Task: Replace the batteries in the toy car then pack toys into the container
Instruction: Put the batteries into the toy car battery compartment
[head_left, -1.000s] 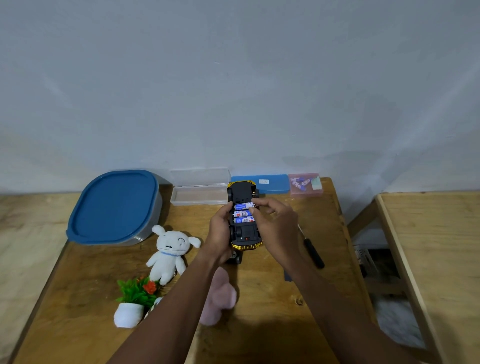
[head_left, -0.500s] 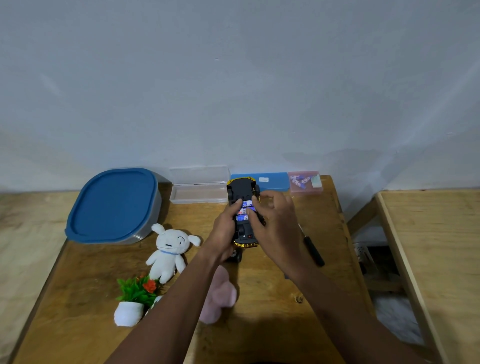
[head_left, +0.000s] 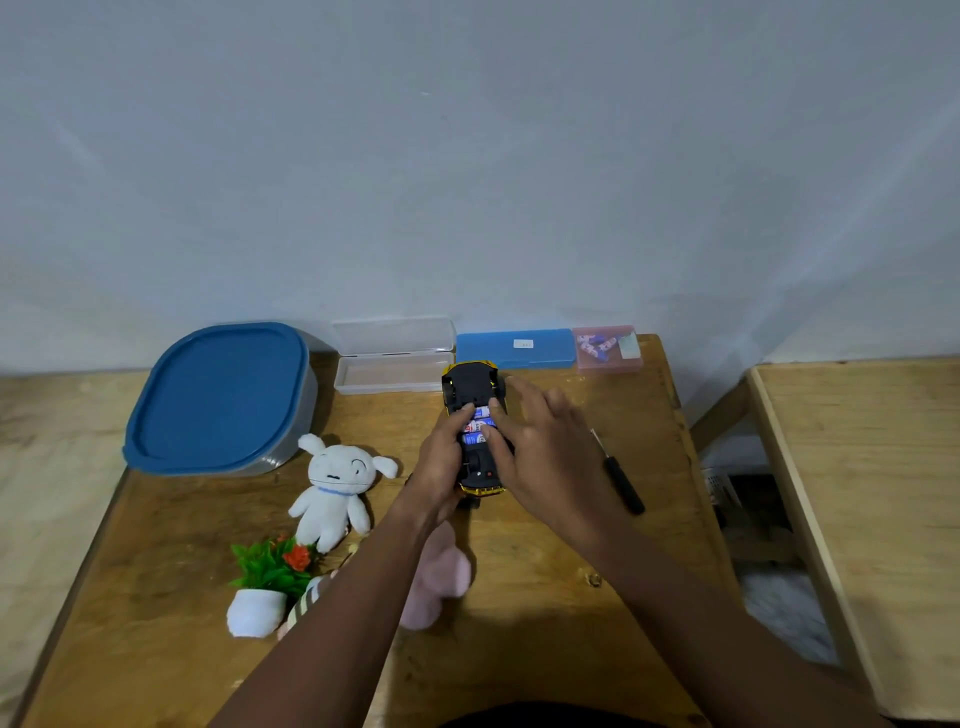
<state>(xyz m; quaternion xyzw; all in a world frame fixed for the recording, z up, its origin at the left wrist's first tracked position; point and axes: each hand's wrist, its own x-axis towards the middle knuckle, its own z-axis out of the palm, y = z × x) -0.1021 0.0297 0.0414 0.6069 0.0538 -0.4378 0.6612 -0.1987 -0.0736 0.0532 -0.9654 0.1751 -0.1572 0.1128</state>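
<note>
Toy car (head_left: 470, 383) lies belly-up, lengthwise toward the wall (head_left: 467, 182); left hand (head_left: 440, 467) grips it, right hand (head_left: 543, 457) spread.

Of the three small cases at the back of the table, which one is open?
The clear case, leftmost of the three: its lid stands raised behind its tray. The blue case and pink case show no raised lid.

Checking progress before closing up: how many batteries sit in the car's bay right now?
3, stacked in a row in the upturned toy car: far battery, middle battery, near battery. The left hand and right hand cover their ends, so another could be hidden.
</note>
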